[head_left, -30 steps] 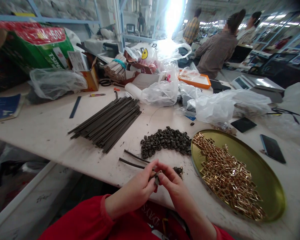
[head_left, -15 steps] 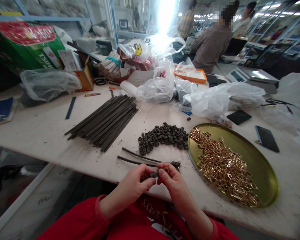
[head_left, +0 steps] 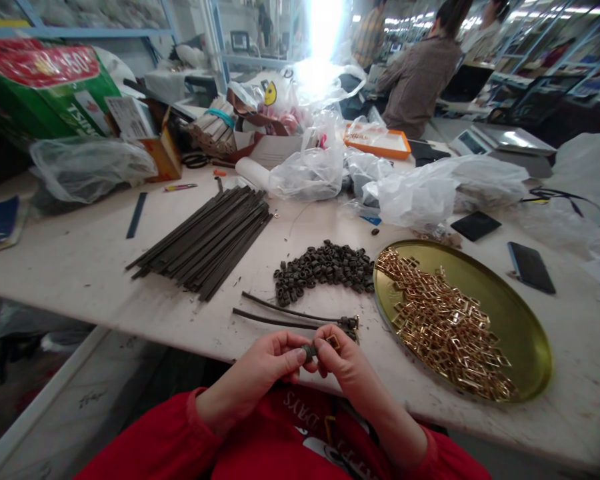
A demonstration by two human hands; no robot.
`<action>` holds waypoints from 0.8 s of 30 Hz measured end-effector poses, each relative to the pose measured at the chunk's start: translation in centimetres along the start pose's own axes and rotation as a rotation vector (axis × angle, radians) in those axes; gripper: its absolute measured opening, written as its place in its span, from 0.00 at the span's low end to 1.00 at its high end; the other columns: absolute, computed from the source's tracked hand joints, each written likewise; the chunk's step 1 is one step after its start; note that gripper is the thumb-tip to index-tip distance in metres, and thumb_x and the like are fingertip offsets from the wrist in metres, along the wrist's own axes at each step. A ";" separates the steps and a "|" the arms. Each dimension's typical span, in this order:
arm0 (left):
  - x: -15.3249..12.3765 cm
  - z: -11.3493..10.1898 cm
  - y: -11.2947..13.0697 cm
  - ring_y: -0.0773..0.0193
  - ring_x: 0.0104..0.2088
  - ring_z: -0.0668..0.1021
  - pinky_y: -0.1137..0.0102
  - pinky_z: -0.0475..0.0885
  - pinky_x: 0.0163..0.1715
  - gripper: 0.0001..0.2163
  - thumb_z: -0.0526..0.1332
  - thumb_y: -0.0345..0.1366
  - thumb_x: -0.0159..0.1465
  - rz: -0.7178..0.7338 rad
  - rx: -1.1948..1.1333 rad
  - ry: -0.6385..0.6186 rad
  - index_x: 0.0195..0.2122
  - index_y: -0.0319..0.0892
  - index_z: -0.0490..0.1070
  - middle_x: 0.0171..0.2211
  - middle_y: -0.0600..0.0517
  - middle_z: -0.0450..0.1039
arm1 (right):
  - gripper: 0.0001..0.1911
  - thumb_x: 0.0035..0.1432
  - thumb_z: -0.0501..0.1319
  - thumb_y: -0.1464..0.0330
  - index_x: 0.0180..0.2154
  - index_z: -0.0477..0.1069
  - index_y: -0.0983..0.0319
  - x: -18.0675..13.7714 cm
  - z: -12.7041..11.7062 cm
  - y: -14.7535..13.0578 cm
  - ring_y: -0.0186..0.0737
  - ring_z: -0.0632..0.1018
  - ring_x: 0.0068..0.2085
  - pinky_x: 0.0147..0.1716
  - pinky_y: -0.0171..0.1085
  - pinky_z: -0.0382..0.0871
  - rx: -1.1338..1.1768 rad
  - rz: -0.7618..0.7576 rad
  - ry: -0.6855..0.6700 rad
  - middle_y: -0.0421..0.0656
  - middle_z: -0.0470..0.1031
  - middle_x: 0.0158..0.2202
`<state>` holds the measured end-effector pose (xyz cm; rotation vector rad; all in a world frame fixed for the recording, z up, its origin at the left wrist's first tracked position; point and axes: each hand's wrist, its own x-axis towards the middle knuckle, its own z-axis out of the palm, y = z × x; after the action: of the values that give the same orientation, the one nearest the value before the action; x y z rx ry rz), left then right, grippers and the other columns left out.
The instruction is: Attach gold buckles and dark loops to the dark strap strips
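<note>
Compared with half a second ago, more of the gold frame (head_left: 333,342) is shown at the right hand (head_left: 344,360), where it is pinched. The dark piece (head_left: 309,353) is gripped by the left hand (head_left: 273,357), near the front edge of the worktop (head_left: 80,260); both parts seem to be handled together.

A v. bright white light (head_left: 324,30) is seen at back, & long lamps (head_left: 587,10) are lit top R. Blue shelf bars (head_left: 100,32) are seen top L. A whitish table (head_left: 75,267) is set in front, w/ a pale panel (head_left: 77,423) below.
</note>
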<state>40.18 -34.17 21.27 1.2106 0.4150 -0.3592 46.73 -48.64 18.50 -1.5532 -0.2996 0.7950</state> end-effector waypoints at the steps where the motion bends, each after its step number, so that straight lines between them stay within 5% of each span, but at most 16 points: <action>1: 0.0 0.0 0.0 0.74 0.21 0.66 0.76 0.59 0.23 0.15 0.63 0.42 0.53 -0.010 0.024 0.012 0.34 0.35 0.69 0.27 0.52 0.72 | 0.12 0.53 0.56 0.59 0.28 0.60 0.60 -0.1 -0.1 0.0 0.30 0.62 0.21 0.21 0.31 0.56 -0.058 -0.036 0.018 0.34 0.63 0.19; 11: 0.6 -0.6 -0.2 0.73 0.22 0.68 0.76 0.62 0.23 0.12 0.57 0.37 0.56 0.032 0.317 -0.039 0.37 0.35 0.70 0.27 0.54 0.70 | 0.03 0.54 0.55 0.69 0.30 0.65 0.60 -0.2 -0.6 0.1 0.36 0.70 0.27 0.27 0.34 0.61 -0.582 -0.238 0.017 0.40 0.72 0.26; 15: 0.8 -0.5 -0.2 0.73 0.22 0.68 0.77 0.63 0.23 0.12 0.55 0.37 0.58 0.041 0.381 -0.051 0.39 0.36 0.70 0.29 0.53 0.71 | 0.07 0.59 0.50 0.67 0.33 0.64 0.60 -0.7 -0.4 0.6 0.38 0.72 0.31 0.31 0.36 0.64 -0.528 -0.287 -0.008 0.41 0.72 0.28; 20: 0.5 -1.1 0.7 0.72 0.21 0.65 0.78 0.60 0.21 0.13 0.51 0.40 0.61 -0.044 0.576 -0.231 0.30 0.37 0.69 0.22 0.56 0.67 | 0.12 0.62 0.46 0.68 0.45 0.62 0.60 -1.8 -0.4 1.8 0.41 0.73 0.41 0.39 0.37 0.66 -0.482 -0.340 0.043 0.46 0.73 0.40; 24: 0.2 -0.8 0.9 0.69 0.24 0.68 0.77 0.62 0.26 0.13 0.49 0.37 0.63 0.058 0.738 -0.267 0.27 0.39 0.68 0.23 0.55 0.67 | 0.13 0.62 0.46 0.68 0.48 0.61 0.59 -2.3 -0.3 2.1 0.41 0.73 0.44 0.42 0.37 0.65 -0.530 -0.377 -0.015 0.45 0.72 0.42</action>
<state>40.65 -33.14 21.65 1.8561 -0.0010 -0.6478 44.67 -50.68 17.18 -1.9006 -0.8397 0.4455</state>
